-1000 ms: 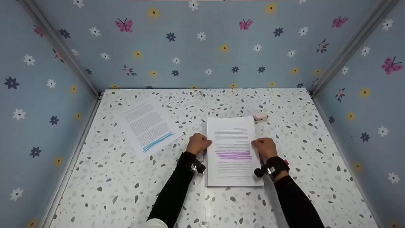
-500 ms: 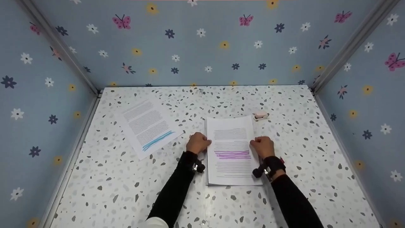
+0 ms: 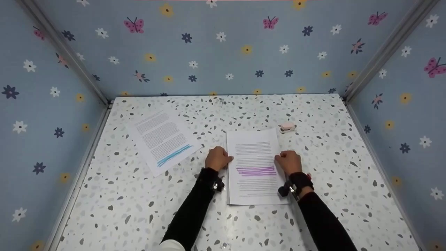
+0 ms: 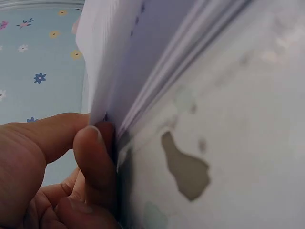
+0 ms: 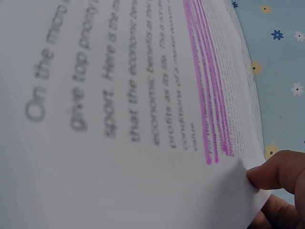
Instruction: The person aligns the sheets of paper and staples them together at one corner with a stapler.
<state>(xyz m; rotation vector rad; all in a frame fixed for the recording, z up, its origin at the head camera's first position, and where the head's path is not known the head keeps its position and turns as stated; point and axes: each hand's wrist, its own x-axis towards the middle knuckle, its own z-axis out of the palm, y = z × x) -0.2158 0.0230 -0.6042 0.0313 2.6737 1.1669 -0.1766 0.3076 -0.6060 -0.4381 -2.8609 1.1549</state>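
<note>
A stack of printed sheets (image 3: 256,191) lies upright on the speckled table, its top page marked with purple highlighter lines. At its left edge my left hand (image 3: 217,159) pinches paper between thumb and finger. The left wrist view shows the pinched sheet (image 4: 102,57) bending up, with more page edges below it. My right hand (image 3: 290,162) pinches the right edge. In the right wrist view, the right thumb (image 5: 279,171) lies on the top page and the other fingers are partly hidden beneath. How many sheets each hand holds, I cannot tell.
A small pink stapler (image 3: 287,127) sits just beyond the stack's far right corner. To the left, another printed sheet (image 3: 163,139) with blue highlighter lines lies tilted. Flower-patterned panels (image 3: 223,48) enclose the table (image 3: 139,216) at the back and sides.
The top page has shifted slightly, its far left corner coming a little nearer. My right hand has moved slightly left, still pinching the edge. My left hand stays almost in place.
</note>
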